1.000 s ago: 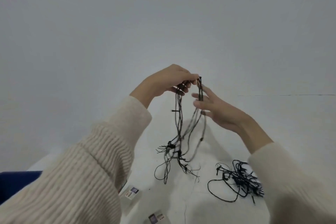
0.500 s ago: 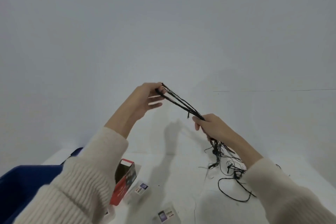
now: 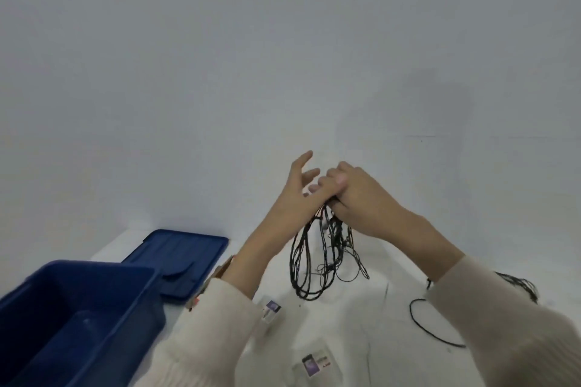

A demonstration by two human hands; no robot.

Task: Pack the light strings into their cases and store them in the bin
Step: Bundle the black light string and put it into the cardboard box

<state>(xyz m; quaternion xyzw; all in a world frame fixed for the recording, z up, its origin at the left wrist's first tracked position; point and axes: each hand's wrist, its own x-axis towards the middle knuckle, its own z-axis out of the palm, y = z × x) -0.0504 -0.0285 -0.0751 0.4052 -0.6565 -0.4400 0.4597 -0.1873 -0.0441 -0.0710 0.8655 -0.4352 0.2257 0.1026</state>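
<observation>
Head view, left hand (image 3: pixel 298 188) now opened, right hand (image 3: pixel 361 198) clutching regathered light string (image 3: pixel 335 231)

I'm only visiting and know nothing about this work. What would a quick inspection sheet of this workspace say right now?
Surface: white table under everything.
Job's things: hanging light string; open blue bin, its lid lying beside it; a box mostly hidden by the left sleeve.
Clutter: small labelled pack by that sleeve; second pack nearer the camera.
Grips: right hand grips the string's top; left hand beside it, fingers spread.
Cables: second light string lies loose on the table's right side.
Surroundings: plain grey wall.
</observation>
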